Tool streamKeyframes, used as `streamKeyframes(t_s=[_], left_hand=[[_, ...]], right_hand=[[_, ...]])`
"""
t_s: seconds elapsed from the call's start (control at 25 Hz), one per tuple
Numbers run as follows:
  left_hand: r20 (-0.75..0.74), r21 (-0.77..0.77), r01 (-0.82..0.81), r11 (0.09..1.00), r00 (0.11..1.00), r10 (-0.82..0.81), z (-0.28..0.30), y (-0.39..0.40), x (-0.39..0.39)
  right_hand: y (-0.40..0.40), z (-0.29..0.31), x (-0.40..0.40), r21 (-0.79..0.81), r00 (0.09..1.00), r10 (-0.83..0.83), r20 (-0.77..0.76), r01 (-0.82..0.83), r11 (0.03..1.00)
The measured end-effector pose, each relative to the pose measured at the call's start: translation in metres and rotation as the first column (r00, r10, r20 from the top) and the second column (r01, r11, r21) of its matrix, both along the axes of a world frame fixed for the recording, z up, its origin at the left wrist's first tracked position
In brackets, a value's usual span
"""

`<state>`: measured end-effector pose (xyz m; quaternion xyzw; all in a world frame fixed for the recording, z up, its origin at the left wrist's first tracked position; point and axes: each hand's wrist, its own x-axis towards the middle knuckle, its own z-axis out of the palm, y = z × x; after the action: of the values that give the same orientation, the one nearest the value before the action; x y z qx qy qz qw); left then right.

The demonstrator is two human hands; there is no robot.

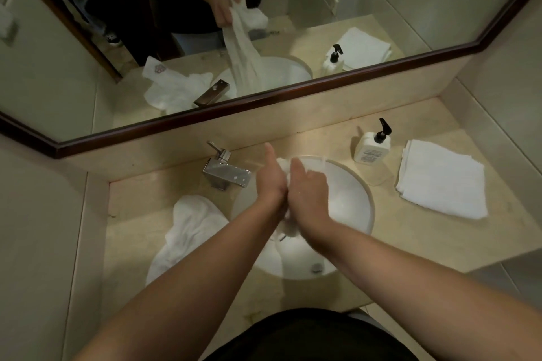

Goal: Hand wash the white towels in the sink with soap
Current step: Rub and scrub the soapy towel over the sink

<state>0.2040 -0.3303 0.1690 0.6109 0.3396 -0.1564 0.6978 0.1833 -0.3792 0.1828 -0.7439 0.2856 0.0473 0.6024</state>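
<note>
Over the round white sink [356, 199], my left hand [271, 182] and my right hand [308, 184] grip a wet white towel [286, 165] pressed between them. Most of the towel is hidden by my hands; a bunched end shows above my fingers and a strip hangs down into the basin below my wrists. The mirror shows the towel hanging long from both hands into the sink. A white soap pump bottle [372, 146] with a black pump stands right of the sink.
A chrome faucet [225, 174] sits at the sink's left rim. A crumpled white towel [187, 228] lies on the beige counter at the left. A folded white towel [441, 180] lies at the right. The mirror frame [264, 102] runs behind the counter.
</note>
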Motion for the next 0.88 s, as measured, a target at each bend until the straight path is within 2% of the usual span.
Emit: streamKeyframes(t_s=[0.12, 0.28, 0.4, 0.56, 0.6, 0.72, 0.88], left_hand=[[0.002, 0.005, 0.047, 0.999, 0.999, -0.047, -0.004, -0.008, -0.010], [-0.079, -0.095, -0.080, 0.992, 0.994, 0.073, -0.006, -0.001, -0.006], [-0.010, -0.070, 0.012, 0.997, 1.000, -0.013, -0.002, -0.007, -0.014], [-0.009, -0.092, -0.111, 0.990, 0.994, 0.111, -0.004, 0.005, -0.002], [0.006, -0.102, -0.101, 0.990, 0.995, 0.102, -0.003, 0.005, -0.002], [0.097, -0.014, 0.067, 0.998, 0.993, -0.065, -0.005, -0.006, -0.014], [0.093, 0.064, -0.008, 0.998, 0.996, 0.002, -0.010, 0.003, -0.021]], right_hand=[[-0.009, -0.002, 0.008, 0.019, 0.992, -0.124, -0.002, 0.124, 0.992], [-0.003, 0.001, -0.009, -0.067, 0.996, 0.061, 0.062, -0.057, 0.996], [-0.013, 0.001, 0.011, -0.064, 0.998, -0.051, 0.019, 0.052, 0.997], [0.003, 0.003, -0.010, -0.044, 0.993, 0.082, 0.086, -0.079, 0.996], [0.001, 0.004, -0.009, -0.042, 0.993, 0.075, 0.088, -0.072, 0.997], [-0.019, -0.005, 0.019, -0.077, 0.998, -0.005, 0.069, 0.011, 0.997], [-0.042, -0.031, 0.022, -0.024, 1.000, 0.026, 0.008, -0.025, 0.999]])
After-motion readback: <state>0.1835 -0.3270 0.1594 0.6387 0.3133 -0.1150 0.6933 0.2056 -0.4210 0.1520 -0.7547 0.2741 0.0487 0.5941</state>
